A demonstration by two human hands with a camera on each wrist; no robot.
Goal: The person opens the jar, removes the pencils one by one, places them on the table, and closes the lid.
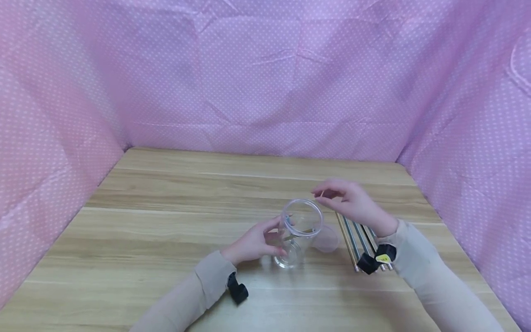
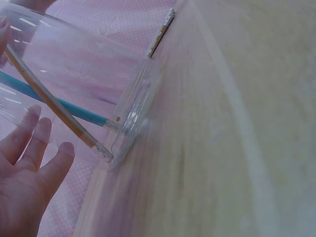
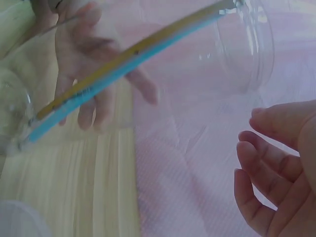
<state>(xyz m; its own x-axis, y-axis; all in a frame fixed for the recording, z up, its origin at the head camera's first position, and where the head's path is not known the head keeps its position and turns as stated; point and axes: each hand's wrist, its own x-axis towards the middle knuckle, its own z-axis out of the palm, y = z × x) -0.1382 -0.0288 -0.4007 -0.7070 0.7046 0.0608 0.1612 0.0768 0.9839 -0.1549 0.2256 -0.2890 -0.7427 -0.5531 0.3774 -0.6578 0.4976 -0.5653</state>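
Note:
A clear plastic jar (image 1: 302,251) has its base down at the wooden table and its open rim facing up. Inside it lean a gold pencil (image 2: 64,113) and a blue pencil (image 2: 81,112), eraser ends at the bottom. My left hand (image 1: 257,240) grips the jar's side, thumb and fingers on opposite sides. Just right of the rim is my right hand (image 1: 350,200), its fingers loosely bent; the right wrist view shows nothing between thumb and fingertips. Beneath my right forearm, several gold and blue pencils (image 1: 348,237) lie side by side on the table.
A round clear lid (image 1: 325,239) lies flat on the table (image 1: 166,230), between the jar and the row of pencils. Pink dotted cloth (image 1: 265,83) hangs behind the table and along both sides. Each wrist wears a black camera strap.

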